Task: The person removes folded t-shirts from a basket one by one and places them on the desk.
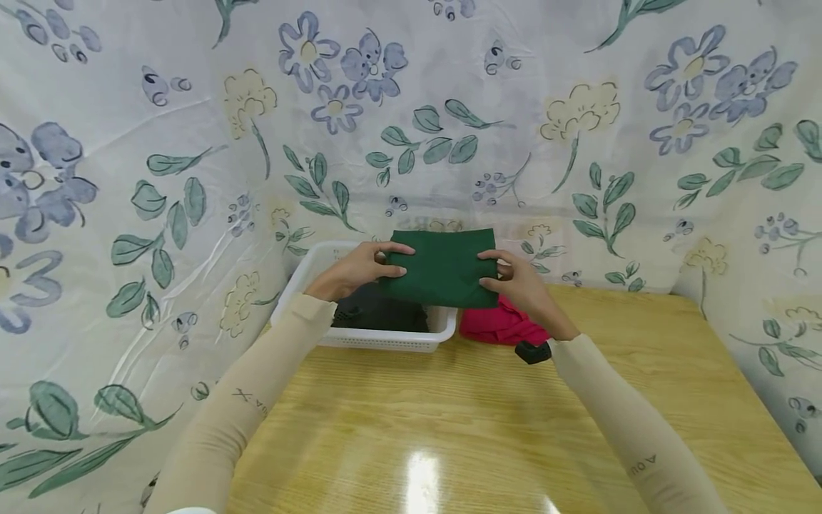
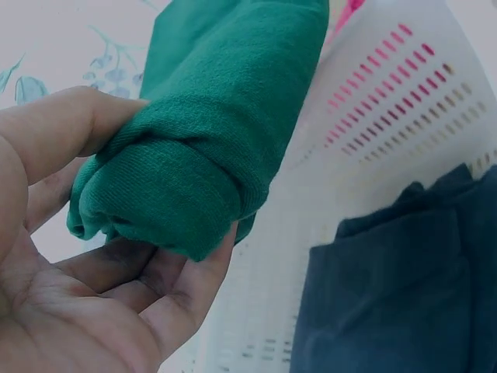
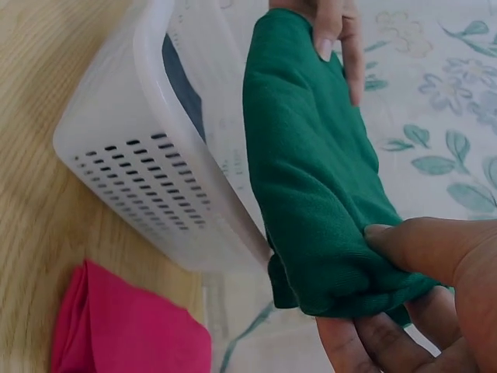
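Observation:
A folded green cloth (image 1: 443, 268) is held up between both hands, over the right part of a white plastic basket (image 1: 385, 340). My left hand (image 1: 359, 270) grips its left end, thumb on one side and fingers on the other. At the opposite end my right hand (image 1: 519, 284) pinches the cloth the same way. In the left wrist view the green cloth (image 2: 210, 116) shows a rolled, layered end. The right wrist view has the right thumb pressed on top of the green cloth (image 3: 311, 163) and fingers beneath. Dark folded cloth (image 1: 379, 314) lies inside the basket.
A pink-red folded cloth (image 1: 501, 325) lies on the wooden table (image 1: 398, 400) just right of the basket, partly behind the right hand. A flower-printed sheet (image 1: 449, 128) hangs behind and along the sides. A small black object (image 1: 533, 352) shows at the right wrist.

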The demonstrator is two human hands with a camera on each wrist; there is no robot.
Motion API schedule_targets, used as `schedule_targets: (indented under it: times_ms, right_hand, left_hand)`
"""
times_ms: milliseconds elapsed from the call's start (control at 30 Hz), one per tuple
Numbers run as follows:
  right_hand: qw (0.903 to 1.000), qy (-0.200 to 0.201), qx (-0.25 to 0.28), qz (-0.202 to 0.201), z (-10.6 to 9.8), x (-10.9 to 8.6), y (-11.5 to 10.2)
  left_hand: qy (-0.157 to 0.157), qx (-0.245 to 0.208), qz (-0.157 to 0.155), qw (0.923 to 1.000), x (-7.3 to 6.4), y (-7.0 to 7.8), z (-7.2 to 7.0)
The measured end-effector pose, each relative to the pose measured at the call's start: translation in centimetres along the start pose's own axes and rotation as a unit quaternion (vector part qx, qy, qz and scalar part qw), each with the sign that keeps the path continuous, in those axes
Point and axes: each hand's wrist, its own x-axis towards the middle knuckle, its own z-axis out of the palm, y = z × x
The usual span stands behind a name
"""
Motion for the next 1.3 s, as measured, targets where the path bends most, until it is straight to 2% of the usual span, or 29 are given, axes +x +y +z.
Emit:
schedule_targets:
  times_ms: [133, 300, 467, 800, 1300]
  right_hand:
    - [0.9999, 0.003, 0.012, 0.000, -1.0, -0.4, 0.4]
    - [0.9997, 0.019, -0.017, 0.002, -2.4, -1.2, 0.6]
    - [0.9996, 0.020, -0.022, 0.001, -3.6, -1.7, 0.9]
    - [0.9987, 0.032, -0.038, 0.015, -6.4, -3.7, 2.5]
    - [0.9968, 0.047, -0.054, 0.034, -10.6, -6.8, 5.2]
  left_hand:
    - [-0.004, 0.003, 0.009, 0.9999, 0.6, 0.6, 0.9]
    - [-0.014, 0.002, 0.014, 0.9998, 1.5, 1.1, 2.1]
    - [-0.019, -0.006, 0.020, 0.9996, 2.0, 1.8, 3.3]
    - [-0.047, -0.019, 0.044, 0.9978, 3.8, 2.6, 6.5]
    - [-0.071, 0.012, 0.071, 0.9949, 6.6, 4.1, 11.2]
